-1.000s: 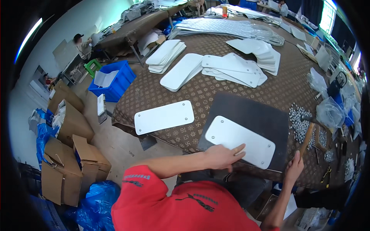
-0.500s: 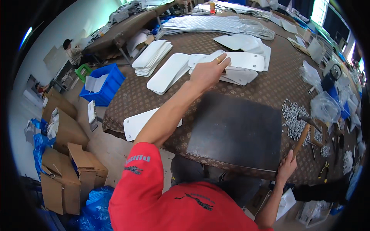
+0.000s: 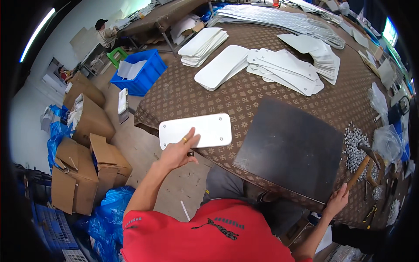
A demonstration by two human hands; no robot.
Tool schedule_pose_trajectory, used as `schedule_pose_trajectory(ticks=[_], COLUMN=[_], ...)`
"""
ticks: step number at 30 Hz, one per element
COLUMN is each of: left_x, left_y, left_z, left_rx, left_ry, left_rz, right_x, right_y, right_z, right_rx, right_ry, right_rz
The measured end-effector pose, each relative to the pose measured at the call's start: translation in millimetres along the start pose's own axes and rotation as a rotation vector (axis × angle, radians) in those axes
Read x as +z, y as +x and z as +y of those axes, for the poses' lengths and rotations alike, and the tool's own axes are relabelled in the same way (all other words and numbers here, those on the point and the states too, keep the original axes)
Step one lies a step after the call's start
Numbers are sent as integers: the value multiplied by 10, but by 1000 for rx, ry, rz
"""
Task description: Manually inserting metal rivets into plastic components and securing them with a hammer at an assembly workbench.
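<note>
My left hand (image 3: 178, 153) reaches over the table's near left edge. Its fingertips rest on a white rounded panel (image 3: 196, 130) with small metal studs at its corners, the thumb apart from the fingers. A small dark bit shows beside the thumb, too small to name. My right hand (image 3: 337, 200) grips the wooden handle of a hammer (image 3: 358, 174) by the table's near right edge. The hammer's head lies over a heap of small metal fasteners (image 3: 354, 143). Between my hands lies a dark square slab (image 3: 290, 146). Beyond it are studded white panels (image 3: 283, 65) in a fanned pile.
Stacks of white panels (image 3: 203, 47) lie farther back, near silvery quilted sheets (image 3: 270, 22). Clear plastic bags (image 3: 387, 143) and pliers (image 3: 372, 215) sit at the right. Left of the table are a blue crate (image 3: 139, 76), cardboard boxes (image 3: 74, 174) and a person (image 3: 106, 36) farther off.
My left hand has left the studded panels at the back and come down to the single panel at the near left. The right hand keeps the hammer; the whole view has shifted.
</note>
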State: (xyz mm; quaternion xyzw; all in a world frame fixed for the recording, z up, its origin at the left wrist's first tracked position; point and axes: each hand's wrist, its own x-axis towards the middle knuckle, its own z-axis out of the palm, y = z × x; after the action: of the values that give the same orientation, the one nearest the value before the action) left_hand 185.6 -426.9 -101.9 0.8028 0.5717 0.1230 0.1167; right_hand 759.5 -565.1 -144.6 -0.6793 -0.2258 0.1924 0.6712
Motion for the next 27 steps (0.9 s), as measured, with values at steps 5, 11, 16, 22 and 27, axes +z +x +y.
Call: schedule_pose_trajectory(ticks=[5, 11, 16, 22, 27], left_x=[-236, -581, 261, 760, 340], left_y=[-71, 611, 1044, 1177, 1135], left_z=[-182, 474, 1603, 1846, 1253], left_rx=[207, 415, 753, 676, 183], left_ry=[268, 276, 140, -447, -979], left_rz=[-19, 545, 370, -169, -281], right_x=[43, 39, 51, 327, 267], right_y=[-66, -94, -180, -106, -166], right_z=[-44, 29, -72, -79, -7], right_rx=[-24, -62, -41, 15, 28], right_ry=[-5, -21, -38, 49, -36], right_rz=[14, 2, 27, -10, -2])
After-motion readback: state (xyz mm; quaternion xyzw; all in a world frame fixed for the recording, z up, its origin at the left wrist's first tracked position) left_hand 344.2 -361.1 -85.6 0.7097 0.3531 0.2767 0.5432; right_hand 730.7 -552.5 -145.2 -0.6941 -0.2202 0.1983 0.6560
